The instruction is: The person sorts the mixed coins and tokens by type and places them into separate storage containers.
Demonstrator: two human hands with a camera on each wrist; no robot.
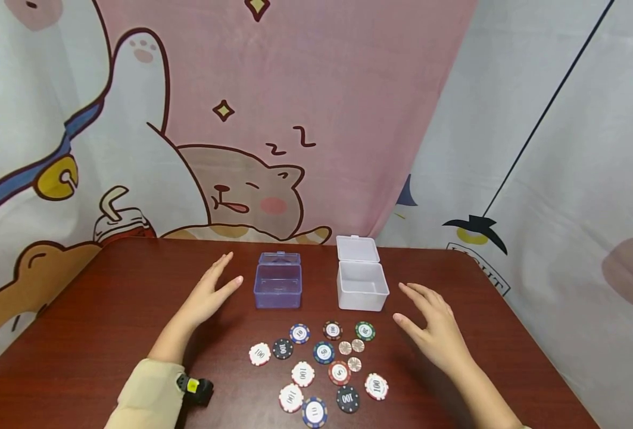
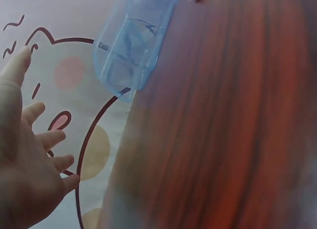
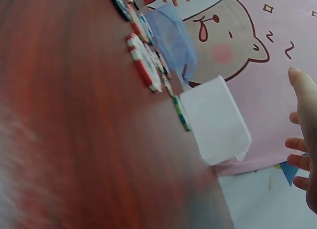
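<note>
My left hand (image 1: 207, 296) is held out with straight, spread fingers, left of a see-through blue plastic box (image 1: 278, 293) whose lid is raised. On the other side my right hand (image 1: 435, 329) has its fingers extended too, beside a white plastic box (image 1: 363, 295) with its lid tipped back. Neither hand holds anything. In front of the boxes lie several poker chips: white ones (image 1: 302, 374), black ones (image 1: 348, 399), blue ones (image 1: 314, 412), a red one (image 1: 339, 373) and a green one (image 1: 365, 331). Small coin-like discs (image 1: 354, 364) lie among them.
Everything stands on a dark reddish wooden table (image 1: 230, 387). Behind its far edge hangs a cloth (image 1: 348, 119) printed with cartoon animals. A black device with a yellow mark (image 1: 195, 388) is strapped at my left sleeve (image 1: 150, 393).
</note>
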